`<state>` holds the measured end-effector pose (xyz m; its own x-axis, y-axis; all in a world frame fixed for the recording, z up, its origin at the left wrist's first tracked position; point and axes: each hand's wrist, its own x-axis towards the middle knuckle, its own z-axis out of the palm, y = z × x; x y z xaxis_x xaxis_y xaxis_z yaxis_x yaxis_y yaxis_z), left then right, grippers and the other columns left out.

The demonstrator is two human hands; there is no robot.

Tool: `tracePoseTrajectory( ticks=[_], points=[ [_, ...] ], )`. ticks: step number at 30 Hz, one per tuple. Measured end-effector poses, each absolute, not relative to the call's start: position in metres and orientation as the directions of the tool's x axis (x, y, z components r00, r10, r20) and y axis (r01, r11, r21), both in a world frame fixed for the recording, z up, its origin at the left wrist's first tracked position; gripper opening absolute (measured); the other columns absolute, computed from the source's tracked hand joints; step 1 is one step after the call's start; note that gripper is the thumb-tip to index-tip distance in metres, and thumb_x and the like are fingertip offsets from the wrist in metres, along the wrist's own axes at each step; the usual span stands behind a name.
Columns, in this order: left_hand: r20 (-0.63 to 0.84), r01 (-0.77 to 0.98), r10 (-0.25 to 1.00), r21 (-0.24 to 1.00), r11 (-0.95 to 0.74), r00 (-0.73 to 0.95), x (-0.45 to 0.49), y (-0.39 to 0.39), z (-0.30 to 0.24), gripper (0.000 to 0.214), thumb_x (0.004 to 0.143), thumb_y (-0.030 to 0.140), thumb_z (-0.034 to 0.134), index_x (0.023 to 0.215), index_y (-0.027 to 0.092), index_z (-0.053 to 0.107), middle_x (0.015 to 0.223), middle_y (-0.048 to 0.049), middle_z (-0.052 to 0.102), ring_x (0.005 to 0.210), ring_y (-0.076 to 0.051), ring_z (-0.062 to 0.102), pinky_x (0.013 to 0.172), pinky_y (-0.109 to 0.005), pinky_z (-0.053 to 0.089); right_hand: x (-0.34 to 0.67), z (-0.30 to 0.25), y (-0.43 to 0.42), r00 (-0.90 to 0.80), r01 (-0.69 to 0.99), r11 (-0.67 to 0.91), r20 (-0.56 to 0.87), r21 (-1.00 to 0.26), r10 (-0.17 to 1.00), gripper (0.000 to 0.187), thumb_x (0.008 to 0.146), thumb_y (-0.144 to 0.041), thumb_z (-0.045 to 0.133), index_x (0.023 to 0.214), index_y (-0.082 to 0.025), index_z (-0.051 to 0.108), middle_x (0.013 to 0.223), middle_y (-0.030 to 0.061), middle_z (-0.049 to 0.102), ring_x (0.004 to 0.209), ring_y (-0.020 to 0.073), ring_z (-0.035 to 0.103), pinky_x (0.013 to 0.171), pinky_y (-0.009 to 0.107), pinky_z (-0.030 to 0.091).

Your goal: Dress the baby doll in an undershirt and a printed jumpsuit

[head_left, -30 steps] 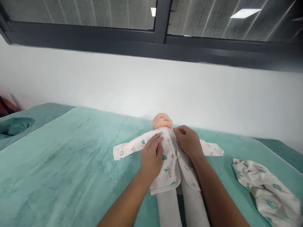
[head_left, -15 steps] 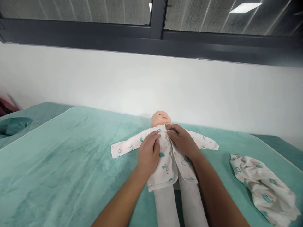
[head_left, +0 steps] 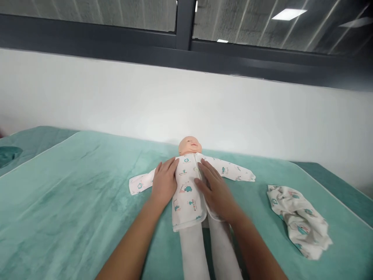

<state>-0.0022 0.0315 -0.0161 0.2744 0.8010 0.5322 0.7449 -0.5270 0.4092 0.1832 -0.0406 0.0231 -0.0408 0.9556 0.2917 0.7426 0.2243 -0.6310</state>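
A baby doll (head_left: 190,145) lies on its back on the green cloth, its head toward the wall. It wears a white printed baby jacket (head_left: 188,202) with both sleeves stretched out sideways, and its legs (head_left: 194,252) are white. My left hand (head_left: 164,182) rests flat on the jacket's left edge near the shoulder, fingers extended. On the jacket's right front panel lies my right hand (head_left: 215,190), fingers stretched out and thumb apart. The two front panels meet near the middle, and part of the right panel is hidden under my right hand.
A crumpled white printed garment (head_left: 300,221) lies to the right of the doll. The green cloth (head_left: 87,202) covers the bed-like surface up to the white wall (head_left: 145,101). A dark window frame (head_left: 131,46) runs above.
My left hand has slid outward to the jacket's left side. My right hand has left the collar and moved down, now flat on the right panel. The view has shifted slightly right.
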Motion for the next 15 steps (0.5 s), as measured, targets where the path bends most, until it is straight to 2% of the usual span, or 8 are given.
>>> tracePoseTrajectory(
  ticks=[4,8,9,11,13,15],
  points=[
    [0.481,0.788,0.827,0.370,-0.491,0.290,-0.006,0.033,-0.011,0.051,0.086,0.009,0.041,0.134,0.022,0.053,0.138,-0.0097,0.058,0.126,-0.026,0.053,0.112,-0.053,0.033,0.193,0.017,-0.067,-0.052,0.708,0.181,0.205,-0.683,0.977,0.065,0.094,-0.053,0.044,0.152,-0.029,0.030,0.163,0.0015,0.017,0.150,0.0261,0.012,0.120,0.051,0.021],
    [0.484,0.815,0.841,0.368,-0.448,0.244,-0.006,0.032,-0.010,0.048,0.085,0.012,0.043,0.131,0.022,0.056,0.130,-0.0089,0.063,0.120,-0.027,0.056,0.106,-0.048,0.039,0.214,0.007,-0.105,-0.048,0.653,0.088,0.076,-0.753,0.996,0.074,0.092,-0.051,0.050,0.155,-0.036,0.015,0.164,0.0000,0.008,0.149,0.0266,0.016,0.117,0.050,0.028],
    [0.483,0.818,0.842,0.365,-0.444,0.241,-0.005,0.032,-0.010,0.047,0.086,0.013,0.043,0.130,0.022,0.056,0.129,-0.0085,0.064,0.119,-0.028,0.056,0.105,-0.047,0.039,0.221,0.004,-0.114,-0.042,0.631,0.070,0.055,-0.773,0.998,0.076,0.091,-0.050,0.052,0.155,-0.036,0.015,0.164,0.0007,0.011,0.149,0.0265,0.018,0.117,0.050,0.029],
    [0.476,0.823,0.846,0.363,-0.437,0.240,-0.004,0.030,-0.010,0.047,0.087,0.013,0.042,0.130,0.023,0.056,0.128,-0.0075,0.064,0.119,-0.028,0.056,0.104,-0.046,0.040,0.235,-0.003,-0.129,-0.025,0.575,0.025,0.013,-0.817,1.000,0.076,0.087,-0.048,0.059,0.153,-0.034,0.023,0.160,0.0045,0.027,0.144,0.0276,0.030,0.114,0.049,0.034],
    [0.468,0.830,0.853,0.363,-0.423,0.230,-0.001,0.029,-0.011,0.046,0.088,0.013,0.041,0.130,0.023,0.055,0.129,-0.0070,0.064,0.119,-0.028,0.055,0.103,-0.046,0.039,0.247,-0.007,-0.136,0.008,0.524,-0.043,-0.046,-0.850,0.999,0.066,0.083,-0.048,0.063,0.143,-0.030,0.042,0.144,0.0084,0.050,0.129,0.0293,0.050,0.105,0.046,0.043],
    [0.469,0.837,0.857,0.364,-0.409,0.215,0.002,0.028,-0.011,0.045,0.089,0.014,0.040,0.130,0.022,0.055,0.130,-0.0071,0.063,0.120,-0.028,0.055,0.102,-0.047,0.039,0.255,-0.007,-0.135,0.007,0.503,-0.094,-0.104,-0.859,0.995,0.049,0.082,-0.051,0.063,0.125,-0.026,0.059,0.120,0.0082,0.066,0.106,0.0283,0.062,0.093,0.042,0.050]
  ],
)
